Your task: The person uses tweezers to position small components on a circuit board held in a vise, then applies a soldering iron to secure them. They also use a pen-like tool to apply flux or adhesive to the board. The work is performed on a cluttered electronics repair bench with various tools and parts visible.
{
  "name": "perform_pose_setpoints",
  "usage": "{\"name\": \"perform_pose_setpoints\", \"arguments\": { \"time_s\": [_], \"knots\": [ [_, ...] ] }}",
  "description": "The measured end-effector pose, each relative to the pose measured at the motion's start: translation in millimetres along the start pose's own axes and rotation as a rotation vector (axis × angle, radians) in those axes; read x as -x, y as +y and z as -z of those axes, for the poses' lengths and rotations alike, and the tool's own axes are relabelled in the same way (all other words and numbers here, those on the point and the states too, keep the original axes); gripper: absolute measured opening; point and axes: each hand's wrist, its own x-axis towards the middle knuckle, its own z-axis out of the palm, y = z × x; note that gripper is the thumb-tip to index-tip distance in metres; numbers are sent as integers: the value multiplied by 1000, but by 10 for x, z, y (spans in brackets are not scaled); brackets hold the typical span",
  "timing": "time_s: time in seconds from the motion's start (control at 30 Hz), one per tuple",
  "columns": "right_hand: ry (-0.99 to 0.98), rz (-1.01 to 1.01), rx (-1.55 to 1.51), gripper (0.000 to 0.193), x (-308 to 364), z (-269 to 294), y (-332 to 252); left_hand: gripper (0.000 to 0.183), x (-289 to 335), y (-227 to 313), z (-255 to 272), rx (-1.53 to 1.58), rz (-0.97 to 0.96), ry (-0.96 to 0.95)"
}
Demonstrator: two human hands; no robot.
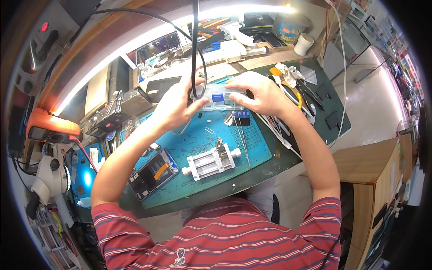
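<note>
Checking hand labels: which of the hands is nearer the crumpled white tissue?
Right. The right hand, on the clear box, is just left of the crumpled white tissue; the left hand is farther left, at the box's other end.

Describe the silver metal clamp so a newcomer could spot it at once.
On the dark green table, find the bright blue rectangular mat. Near its front edge, right of the dark rectangular phone with an orange strip, sits the silver metal clamp. Two parallel rails and a round knob at each end set it apart.
</note>
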Motion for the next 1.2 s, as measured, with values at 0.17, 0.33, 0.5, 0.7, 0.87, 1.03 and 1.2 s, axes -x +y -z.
{"name": "perform_pose_setpoints", "arguments": {
  "time_s": [0.17,0.33,0.5,0.7,0.87,1.03,1.2],
  "knots": [
    [-6,4,89,31,63,23,-121,32,78,-210,-92,21,-215,94],
    [63,47,184,29,109,-6,-218,20,69,-278,-64,13,-370,50],
    [127,21,228,26,111,-26,-300,24,107,-311,-70,-49,-395,45],
    [137,-43,181,24,107,-80,-485,27,92,-349,-80,39,-328,42],
    [167,-102,86,24,97,-73,-435,43,53,-286,-86,61,-356,52],
    [175,-135,59,25,88,-60,-456,50,-3,-321,-79,91,-352,2],
    [330,-75,344,21,182,123,-659,49,-44,-351,-53,135,-331,-94]
  ]
}}
